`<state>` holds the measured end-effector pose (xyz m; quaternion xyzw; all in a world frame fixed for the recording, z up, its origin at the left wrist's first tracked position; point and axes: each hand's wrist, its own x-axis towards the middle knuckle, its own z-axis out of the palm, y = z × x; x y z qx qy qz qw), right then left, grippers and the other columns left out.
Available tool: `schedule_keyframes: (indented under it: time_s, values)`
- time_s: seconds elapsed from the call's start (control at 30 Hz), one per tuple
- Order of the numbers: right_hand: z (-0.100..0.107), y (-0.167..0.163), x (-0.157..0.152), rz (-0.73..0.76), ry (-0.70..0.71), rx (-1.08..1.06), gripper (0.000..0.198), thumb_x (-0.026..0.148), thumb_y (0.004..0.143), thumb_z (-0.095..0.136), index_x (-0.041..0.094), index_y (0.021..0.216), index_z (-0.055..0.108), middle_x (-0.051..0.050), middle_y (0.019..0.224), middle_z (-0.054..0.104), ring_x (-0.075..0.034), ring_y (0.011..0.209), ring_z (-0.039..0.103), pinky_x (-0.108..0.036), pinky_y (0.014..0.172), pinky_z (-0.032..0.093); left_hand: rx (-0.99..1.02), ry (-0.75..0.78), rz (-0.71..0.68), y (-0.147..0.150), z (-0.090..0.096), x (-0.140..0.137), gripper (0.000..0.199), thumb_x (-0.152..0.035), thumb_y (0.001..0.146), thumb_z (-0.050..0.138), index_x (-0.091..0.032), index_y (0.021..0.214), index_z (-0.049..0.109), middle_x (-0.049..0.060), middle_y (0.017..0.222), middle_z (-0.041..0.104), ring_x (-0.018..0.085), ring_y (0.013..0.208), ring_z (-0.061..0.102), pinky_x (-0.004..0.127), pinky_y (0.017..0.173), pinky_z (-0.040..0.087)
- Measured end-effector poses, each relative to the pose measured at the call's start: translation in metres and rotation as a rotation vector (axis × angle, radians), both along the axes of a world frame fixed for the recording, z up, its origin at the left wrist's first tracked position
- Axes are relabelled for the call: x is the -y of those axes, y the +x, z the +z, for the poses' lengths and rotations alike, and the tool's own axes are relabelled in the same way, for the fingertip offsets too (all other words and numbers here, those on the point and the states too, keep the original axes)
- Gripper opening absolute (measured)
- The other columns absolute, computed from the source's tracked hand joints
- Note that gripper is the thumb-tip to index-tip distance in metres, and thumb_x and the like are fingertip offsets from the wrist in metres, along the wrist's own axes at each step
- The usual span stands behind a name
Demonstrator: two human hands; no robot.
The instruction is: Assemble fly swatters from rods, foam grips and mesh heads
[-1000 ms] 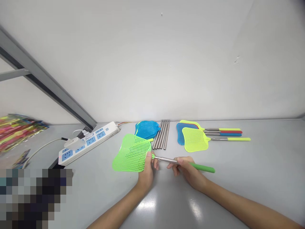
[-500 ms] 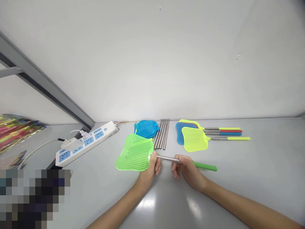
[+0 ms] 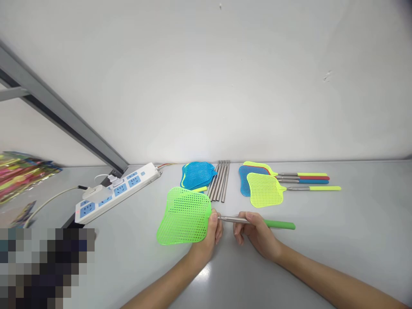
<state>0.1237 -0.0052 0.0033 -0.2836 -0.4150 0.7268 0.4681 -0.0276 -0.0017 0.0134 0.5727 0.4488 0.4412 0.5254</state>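
Note:
A green fly swatter [image 3: 185, 216] with a metal shaft and a green handle is held level above the table by both hands. My left hand [image 3: 210, 234] is closed at the neck, where the mesh head meets the shaft, thumb on top. Farther right, my right hand [image 3: 257, 234] pinches the metal shaft just before the green grip. Beyond the green mesh lie stacked blue swatter heads [image 3: 198, 174] and a row of several metal rods [image 3: 219, 180]. A yellow handle end peeks out between the blue heads and the green mesh.
Swatters with handles lie back right, among them a yellow one [image 3: 266, 190] in front and a blue one [image 3: 244, 180]. A white power strip [image 3: 111, 199] with plugs and cables stands left. Bagged colourful items [image 3: 22, 176] lie far left. A wall [image 3: 225, 86] closes the back.
The green swatter's head has tilted and dropped slightly toward me. My left hand has shifted a little right and nearer; the right hand keeps its pinch on the shaft.

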Motion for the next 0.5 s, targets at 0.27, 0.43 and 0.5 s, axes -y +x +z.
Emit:
schedule_keyframes:
  time_s: [0.27,0.43,0.5]
  values:
    - [0.0014,0.0001,-0.0014,0.013,-0.024,0.004,0.042,0.041,0.083,0.033,0.016,0.061,0.057,-0.003,0.052,0.052,-0.014,0.050,0.048,-0.027,0.053,0.033,0.091,-0.054,0.014,0.0010,-0.0061,-0.0013,0.045,-0.053,0.085,0.032,-0.019,0.054,0.031,-0.005,0.043,0.030,0.009,0.039,0.028,0.024,0.044,0.024]
    - [-0.0012,-0.0010,-0.0027,0.069,0.017,0.034,0.042,0.040,0.085,0.031,0.015,0.063,0.058,-0.003,0.056,0.053,-0.014,0.052,0.048,-0.027,0.053,0.033,-0.012,-0.113,-0.035,-0.0018,-0.0088,0.0027,0.047,-0.053,0.084,0.033,-0.018,0.053,0.040,-0.001,0.048,0.040,0.012,0.050,0.039,0.024,0.054,0.032]
    - [-0.0038,-0.0007,-0.0040,0.093,0.045,0.043,0.043,0.039,0.085,0.031,0.014,0.064,0.059,-0.004,0.056,0.054,-0.014,0.053,0.049,-0.027,0.053,0.034,-0.004,-0.156,-0.028,-0.0026,-0.0095,0.0040,0.048,-0.055,0.083,0.032,-0.018,0.053,0.043,0.000,0.050,0.044,0.013,0.053,0.042,0.025,0.056,0.035]
